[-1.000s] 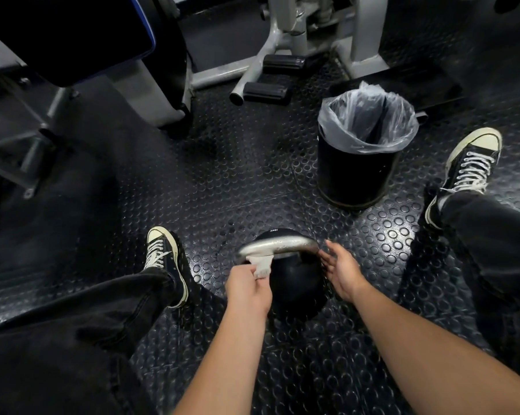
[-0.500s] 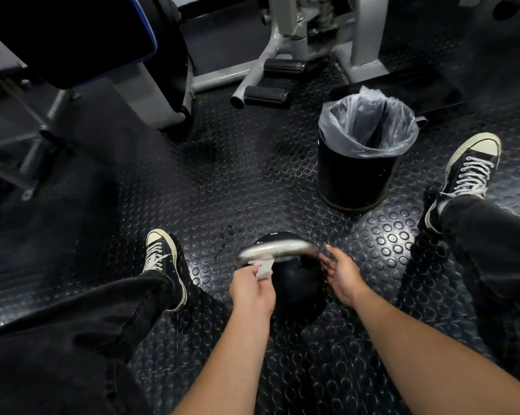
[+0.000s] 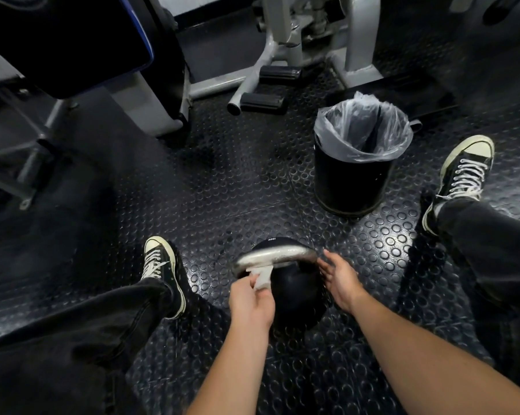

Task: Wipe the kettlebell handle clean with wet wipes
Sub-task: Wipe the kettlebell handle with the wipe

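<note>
A black kettlebell (image 3: 294, 295) with a silver handle (image 3: 278, 254) stands on the studded rubber floor between my legs. My left hand (image 3: 251, 301) pinches a white wet wipe (image 3: 261, 275) whose top edge lies against the left part of the handle. My right hand (image 3: 339, 280) is at the handle's right end, fingers relaxed and spread, touching or nearly touching the bell's right side.
A black bin (image 3: 354, 172) lined with a clear plastic bag stands just beyond the kettlebell to the right. My sneakers (image 3: 163, 274) (image 3: 462, 175) flank the kettlebell. Gym machine frames with foot pegs (image 3: 264, 94) and a padded seat (image 3: 67, 40) stand farther back.
The wipe in my left hand has slid slightly right along the underside of the handle. My right hand has stayed at the handle's right end.
</note>
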Demonstrator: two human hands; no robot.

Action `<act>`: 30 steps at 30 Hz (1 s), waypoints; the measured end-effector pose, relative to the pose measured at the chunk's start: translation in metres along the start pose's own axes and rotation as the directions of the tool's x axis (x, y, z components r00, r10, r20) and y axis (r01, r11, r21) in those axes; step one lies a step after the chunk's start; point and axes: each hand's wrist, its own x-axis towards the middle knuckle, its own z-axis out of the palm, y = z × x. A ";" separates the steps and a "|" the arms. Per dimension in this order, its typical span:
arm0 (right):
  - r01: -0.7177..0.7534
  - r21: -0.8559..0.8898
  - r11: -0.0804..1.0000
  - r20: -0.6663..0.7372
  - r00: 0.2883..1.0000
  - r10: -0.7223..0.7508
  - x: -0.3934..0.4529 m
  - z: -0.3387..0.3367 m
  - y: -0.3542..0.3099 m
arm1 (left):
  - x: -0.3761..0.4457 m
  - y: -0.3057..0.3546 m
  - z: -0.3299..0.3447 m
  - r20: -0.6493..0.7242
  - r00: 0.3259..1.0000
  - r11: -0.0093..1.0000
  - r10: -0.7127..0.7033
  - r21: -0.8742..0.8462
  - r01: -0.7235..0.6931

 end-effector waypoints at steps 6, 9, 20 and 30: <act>-0.004 0.014 1.000 -0.002 1.000 0.004 0.004 -0.001 0.003 | 0.002 -0.003 -0.010 0.043 0.997 0.998 -0.064 0.023 0.063; -0.007 0.027 1.000 0.004 1.000 0.007 0.002 0.000 0.003 | 0.008 0.007 -0.003 0.018 0.999 0.999 -0.047 0.005 0.047; -0.004 0.039 0.999 0.008 1.000 0.004 0.002 0.000 0.002 | -0.017 0.014 0.001 0.009 0.990 0.840 0.144 0.527 -0.127; 0.002 0.019 1.000 0.012 1.000 -0.002 -0.005 0.003 -0.002 | -0.060 0.033 0.001 0.302 0.728 0.175 0.615 0.848 -0.500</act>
